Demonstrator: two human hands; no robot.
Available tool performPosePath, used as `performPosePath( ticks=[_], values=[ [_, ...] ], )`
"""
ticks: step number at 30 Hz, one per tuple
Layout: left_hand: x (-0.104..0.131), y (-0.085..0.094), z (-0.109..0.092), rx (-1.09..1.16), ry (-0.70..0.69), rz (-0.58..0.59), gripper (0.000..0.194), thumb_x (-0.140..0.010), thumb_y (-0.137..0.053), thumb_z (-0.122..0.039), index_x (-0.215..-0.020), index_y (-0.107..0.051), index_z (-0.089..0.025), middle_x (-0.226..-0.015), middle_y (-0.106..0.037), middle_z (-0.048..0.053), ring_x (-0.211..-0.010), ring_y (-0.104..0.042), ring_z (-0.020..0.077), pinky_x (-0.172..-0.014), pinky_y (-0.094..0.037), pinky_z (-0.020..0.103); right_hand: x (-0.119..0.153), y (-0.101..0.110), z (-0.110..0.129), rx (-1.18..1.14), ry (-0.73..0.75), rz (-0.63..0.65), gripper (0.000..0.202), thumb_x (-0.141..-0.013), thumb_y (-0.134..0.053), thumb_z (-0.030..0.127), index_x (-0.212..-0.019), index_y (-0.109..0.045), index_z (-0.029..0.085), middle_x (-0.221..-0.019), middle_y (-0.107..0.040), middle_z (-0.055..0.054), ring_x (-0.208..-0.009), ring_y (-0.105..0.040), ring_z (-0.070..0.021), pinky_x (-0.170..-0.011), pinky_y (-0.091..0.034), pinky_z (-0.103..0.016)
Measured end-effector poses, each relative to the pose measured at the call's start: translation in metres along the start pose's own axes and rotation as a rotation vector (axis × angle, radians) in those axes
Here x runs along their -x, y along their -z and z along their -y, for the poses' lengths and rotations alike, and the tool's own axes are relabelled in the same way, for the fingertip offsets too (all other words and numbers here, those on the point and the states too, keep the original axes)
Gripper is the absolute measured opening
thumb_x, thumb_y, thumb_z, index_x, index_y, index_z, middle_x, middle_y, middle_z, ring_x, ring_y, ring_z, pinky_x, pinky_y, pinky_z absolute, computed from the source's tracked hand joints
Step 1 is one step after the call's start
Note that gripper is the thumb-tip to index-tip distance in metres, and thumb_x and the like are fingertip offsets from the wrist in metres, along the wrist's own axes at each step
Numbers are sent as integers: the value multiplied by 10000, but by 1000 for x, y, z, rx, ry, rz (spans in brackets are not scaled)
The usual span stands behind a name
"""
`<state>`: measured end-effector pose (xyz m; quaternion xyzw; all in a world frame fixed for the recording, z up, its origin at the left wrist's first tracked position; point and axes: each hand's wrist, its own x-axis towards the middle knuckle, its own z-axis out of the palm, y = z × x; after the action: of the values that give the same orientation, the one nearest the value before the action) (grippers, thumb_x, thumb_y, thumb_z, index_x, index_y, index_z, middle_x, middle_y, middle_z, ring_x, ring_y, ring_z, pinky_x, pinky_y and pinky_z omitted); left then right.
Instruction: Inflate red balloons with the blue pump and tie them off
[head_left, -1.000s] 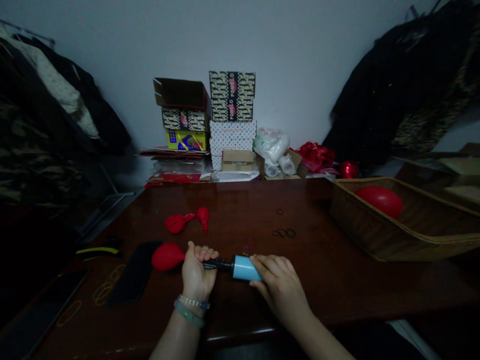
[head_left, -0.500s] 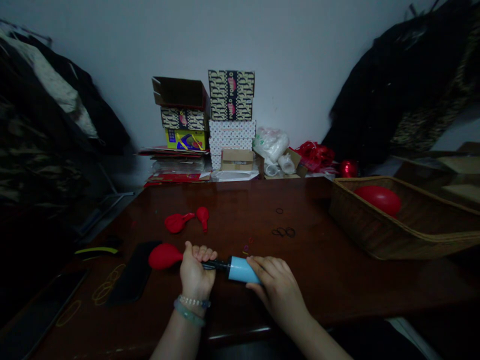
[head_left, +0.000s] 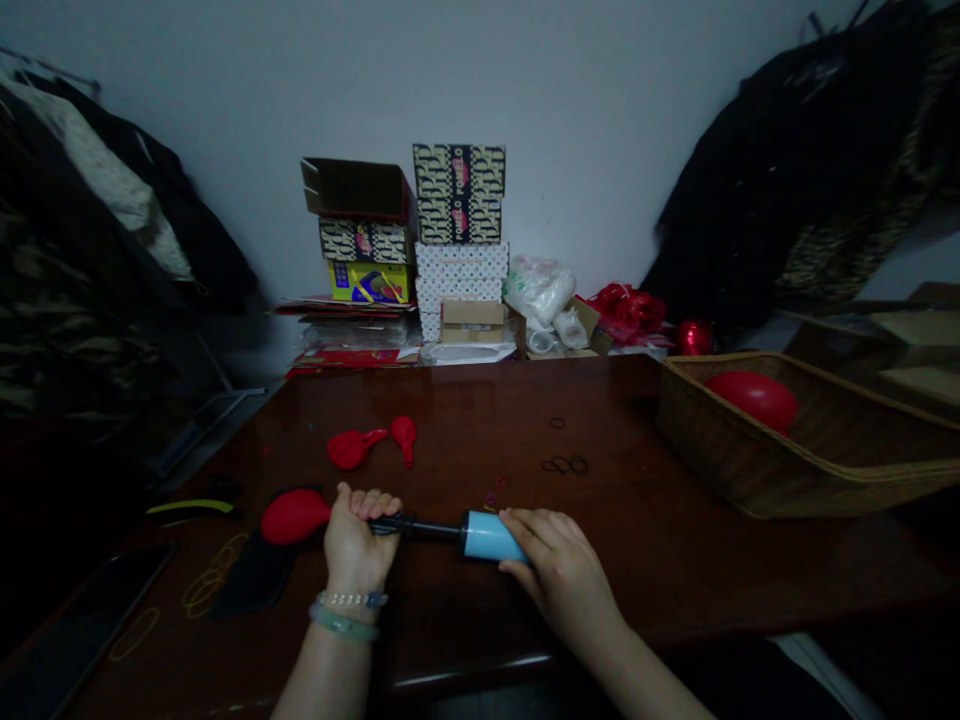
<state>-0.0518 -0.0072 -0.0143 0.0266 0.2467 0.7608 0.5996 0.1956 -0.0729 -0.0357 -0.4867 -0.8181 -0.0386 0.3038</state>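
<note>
A blue and black balloon pump [head_left: 495, 537] lies level between my hands, its dark rod showing between the handle and the blue barrel. My left hand [head_left: 361, 535] is closed around the black end. Out of that fist, on the left, sticks a partly filled red balloon [head_left: 295, 517]; its neck is hidden by my fingers. My right hand [head_left: 559, 570] wraps the blue barrel. Beyond my left hand, a flat red balloon [head_left: 352, 450] and a smaller flat red balloon [head_left: 403, 436] rest on the table.
A wicker basket [head_left: 780, 460] holding an inflated red balloon [head_left: 754, 400] stands at the right of the brown table [head_left: 480, 400]. Black bands [head_left: 566, 465] lie mid-table. Yellow rubber bands [head_left: 202, 590] and a dark phone-like slab [head_left: 259, 570] lie left. Stacked boxes [head_left: 461, 270] stand behind.
My left hand has moved left with the black end and the red balloon, so more of the pump's rod shows. My right hand has shifted very slightly right with the barrel.
</note>
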Motion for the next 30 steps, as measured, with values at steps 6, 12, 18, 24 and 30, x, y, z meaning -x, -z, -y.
performPosePath(
  ticks=[6, 12, 18, 24, 30],
  values=[
    [8, -1, 19, -10, 52, 69, 381, -929, -439, -247, -581, -297, -187, -483, -298, -65, -408, -332, 72, -454, -338, 227, 3, -4, 2, -27, -20, -6, 419, -849, -637, 312, -1251, -555, 231, -1165, -640, -90, -1003, -575, -248, -866, -455, -413],
    [16, -3, 35, -37, 52, 80, 388, -922, -463, -268, -575, -310, -186, -494, -298, -62, -424, -330, 77, -467, -354, 233, 2, -6, 6, -19, -36, -6, 445, -819, -674, 284, -1245, -555, 228, -1162, -644, -81, -992, -574, -256, -859, -456, -415],
    [25, -12, 47, -132, -28, 31, 419, -915, -476, -324, -551, -323, -185, -482, -289, -60, -418, -316, 82, -459, -354, 234, 3, -8, 13, -54, -48, 2, 480, -802, -694, 247, -1256, -542, 221, -1164, -640, -80, -978, -572, -248, -855, -455, -408],
    [25, -12, 50, -193, -28, 56, 395, -900, -494, -346, -560, -387, -178, -518, -356, -41, -468, -385, 99, -515, -412, 250, 5, -8, 14, -29, -62, -28, 447, -832, -658, 283, -1260, -539, 227, -1148, -644, -80, -978, -573, -241, -856, -451, -403],
    [23, -7, 50, -233, 7, 58, 377, -875, -526, -363, -561, -438, -174, -554, -443, -13, -524, -473, 127, -565, -465, 271, 4, -6, 11, -53, -30, -68, 410, -883, -584, 321, -1280, -527, 239, -1151, -643, -93, -988, -571, -249, -857, -445, -421]
  ],
)
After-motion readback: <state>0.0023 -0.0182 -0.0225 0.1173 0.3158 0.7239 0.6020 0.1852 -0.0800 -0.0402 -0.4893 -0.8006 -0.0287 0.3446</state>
